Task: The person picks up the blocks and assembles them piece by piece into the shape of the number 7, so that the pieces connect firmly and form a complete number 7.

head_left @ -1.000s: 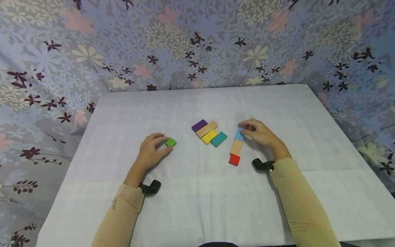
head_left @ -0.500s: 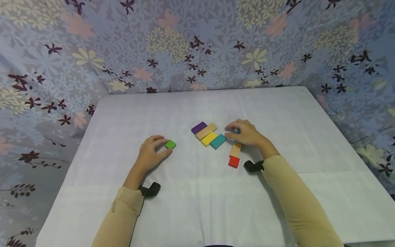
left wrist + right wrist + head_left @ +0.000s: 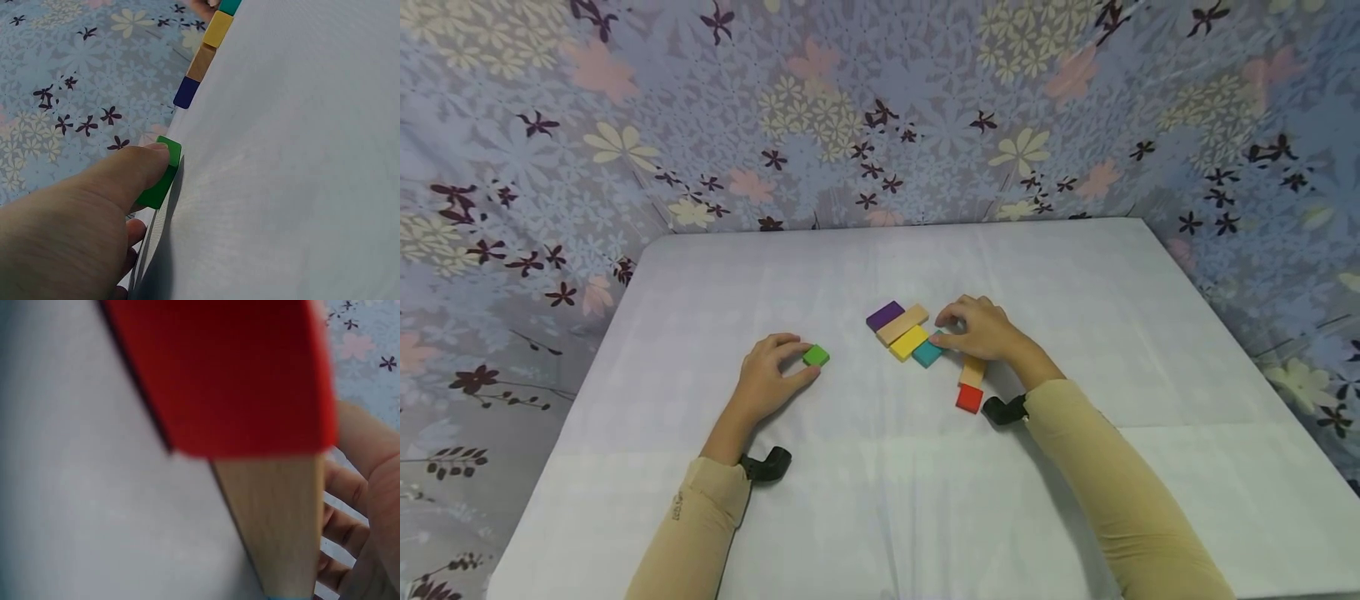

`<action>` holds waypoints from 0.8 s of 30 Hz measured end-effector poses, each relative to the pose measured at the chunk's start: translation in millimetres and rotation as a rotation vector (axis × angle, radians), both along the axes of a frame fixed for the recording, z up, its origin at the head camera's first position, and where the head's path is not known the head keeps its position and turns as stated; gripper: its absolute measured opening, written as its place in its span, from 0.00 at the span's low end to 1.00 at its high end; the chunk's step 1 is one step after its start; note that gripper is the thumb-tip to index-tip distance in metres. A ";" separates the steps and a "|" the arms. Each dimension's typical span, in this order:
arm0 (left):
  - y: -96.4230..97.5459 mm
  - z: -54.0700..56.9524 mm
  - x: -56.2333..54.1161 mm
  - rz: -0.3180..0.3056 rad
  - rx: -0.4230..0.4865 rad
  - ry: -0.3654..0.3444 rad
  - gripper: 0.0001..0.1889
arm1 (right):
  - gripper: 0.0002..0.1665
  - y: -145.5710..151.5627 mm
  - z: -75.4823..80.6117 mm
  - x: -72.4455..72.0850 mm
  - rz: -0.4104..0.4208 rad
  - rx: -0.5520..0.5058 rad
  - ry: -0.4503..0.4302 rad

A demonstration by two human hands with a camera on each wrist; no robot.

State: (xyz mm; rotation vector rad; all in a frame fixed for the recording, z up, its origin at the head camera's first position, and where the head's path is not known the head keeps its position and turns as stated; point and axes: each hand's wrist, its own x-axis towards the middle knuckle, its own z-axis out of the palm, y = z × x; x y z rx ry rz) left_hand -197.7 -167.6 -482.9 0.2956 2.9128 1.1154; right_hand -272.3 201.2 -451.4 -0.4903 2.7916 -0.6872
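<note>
- Left hand has the green block pinched with the thumb on one side, index finger opposite. It sits off on the left, well apart from the rest.
- Right hand is over at the teal block, thumb and index spread around its far end. Honestly can't tell if they're actually squeezing it.
- Teal is the near end of a stepped row with the yellow block, long tan block and purple block.
- Handling guess: painted wood, so light, stiff, pretty hard to break. Smooth paint might slip a little, and the white tablecloth could ruck up if you drag.
- I'd grab teal by its short ends, since yellow is snug along one long side. For green, opposite side edges look right, which is basically the hold it's in.
- Left wrist cam shows the thumb lying right on the green block and the other fingers curled underneath; from the head cam you mostly get the tips.
- Right wrist cam is all red block and second tan block, with wood grain you can't see from above, plus a thin blue edge at the bottom. From the head, the hand hides whatever that is. Teal doesn't show there at all.
</note>
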 end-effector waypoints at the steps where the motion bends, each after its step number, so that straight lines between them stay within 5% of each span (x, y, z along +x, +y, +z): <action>1: 0.3 0.2 0.2 0.000 0.000 0.000 0.25 | 0.25 1.2 0.3 -0.1 -0.004 -0.008 -0.003; 7: 0.7 0.9 1.2 -0.001 -0.001 -0.002 0.26 | 0.20 8.5 -1.0 -2.6 -0.034 -0.038 -0.005; 15: 1.3 3.0 2.3 0.000 -0.003 0.008 0.25 | 0.30 10.3 -1.1 -4.1 -0.025 -0.020 -0.017; 24: 1.5 1.1 2.2 -0.002 -0.008 0.027 0.26 | 0.30 14.2 -0.5 -8.9 -0.079 -0.055 -0.045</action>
